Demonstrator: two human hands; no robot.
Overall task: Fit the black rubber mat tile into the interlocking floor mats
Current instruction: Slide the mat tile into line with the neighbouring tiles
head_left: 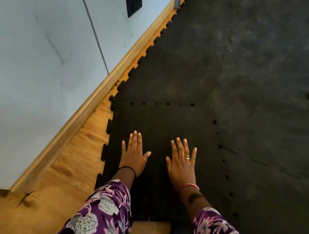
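Hands lie flat on a black rubber mat tile [160, 128] that I look down on from above. My left hand [133, 157] presses palm down with its fingers spread, gripping nothing, close to the tile's left edge. My right hand [182, 163] does the same just beside it, nearer the tile's middle, also open and empty. The tile sits at the near left corner of the interlocking floor mats [257, 79], which stretch away ahead and to the right. Along the tile's far edge and its right edge the toothed tabs look meshed with the neighbouring mats, though small dark gaps dot both seams, so I judge those joints not fully pressed home. The tile's left edge shows free tabs over bare wooden floor [82, 147], which runs beside a wooden skirting board [95, 99] and a pale wall [33, 58]. I judge the tile placed and mostly fitted; what seems left is pushing the seams down until the gaps close
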